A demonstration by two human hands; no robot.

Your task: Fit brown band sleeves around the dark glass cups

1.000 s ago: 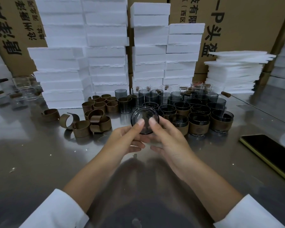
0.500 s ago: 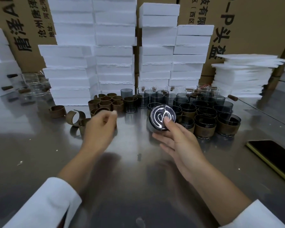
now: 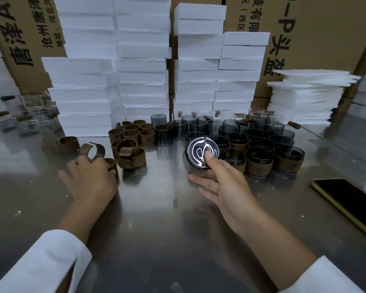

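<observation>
My right hand (image 3: 224, 187) holds a dark glass cup (image 3: 201, 152) tipped on its side, its shiny base facing me, thumb on the base. My left hand (image 3: 91, 178) rests on the table over a loose brown band sleeve (image 3: 112, 164), fingers curled at it; whether it grips the band is hidden. More brown bands (image 3: 131, 155) lie just right of that hand. Dark cups wearing bands (image 3: 260, 163) stand at the right, bare dark cups (image 3: 197, 125) behind them.
White foam blocks (image 3: 140, 77) are stacked along the back, with cardboard boxes (image 3: 317, 39) behind. Foam sheets (image 3: 304, 98) pile at the right. A dark phone (image 3: 347, 197) lies at the table's right edge. Clear glasses (image 3: 36, 111) stand at the far left.
My left hand let go of the cup and moved left and down onto the loose bands. My right hand kept the cup and turned its base toward me.
</observation>
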